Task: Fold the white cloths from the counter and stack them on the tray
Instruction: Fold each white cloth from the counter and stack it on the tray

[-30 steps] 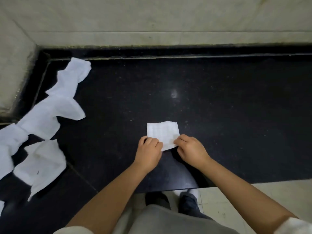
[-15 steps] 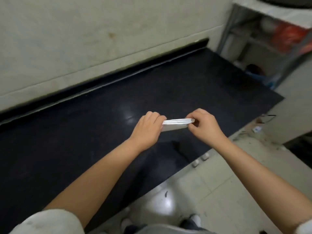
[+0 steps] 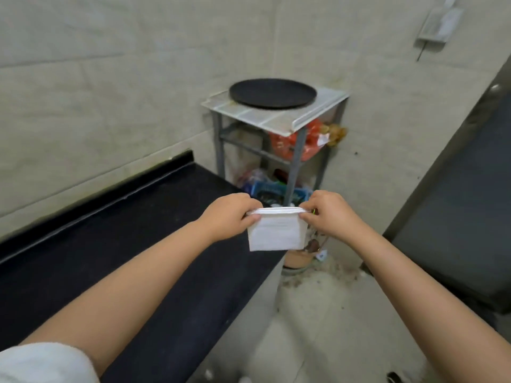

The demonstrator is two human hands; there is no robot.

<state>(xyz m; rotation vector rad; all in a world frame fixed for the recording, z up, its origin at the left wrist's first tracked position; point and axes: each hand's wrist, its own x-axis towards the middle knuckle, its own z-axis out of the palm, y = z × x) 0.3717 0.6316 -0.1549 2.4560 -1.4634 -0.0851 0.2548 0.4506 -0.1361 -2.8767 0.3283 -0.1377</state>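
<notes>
White sleeve (image 3: 41,363) at the bottom left corner, both bare forearms reaching forward. Black worktop (image 3: 110,258) runs along the left under the left arm, its right end edge below the hands. Left hand (image 3: 229,217) pinches the top left corner of the folded white cloth (image 3: 276,233), thumb in front, fingers curled behind. Right hand (image 3: 329,214) pinches the top right corner the same way. Cloth is held in the air, off the worktop, right above its far right end edge; folded top edge level between the hands, layered, the rest hanging down flat as a small rectangle. Pale tiled floor (image 3: 318,313) to the right of the worktop, some dirt specks near the wall. Brownish pot (image 3: 298,258) on the floor just beyond the worktop end, partly hidden by the cloth. Dark door or panel (image 3: 456,217) on the right side. Past the hands, a grey metal rack (image 3: 297,158) stands against the wall just past the worktop's far end, lower shelves hold red bags (image 3: 309,142) and blue items, blurry. Round black tray (image 3: 272,93) sits on the rack's white top, well apart from the cloth, nothing stacked on it. Beige tiled wall (image 3: 110,78) behind, a small grey fixture (image 3: 439,26) high on the right.
</notes>
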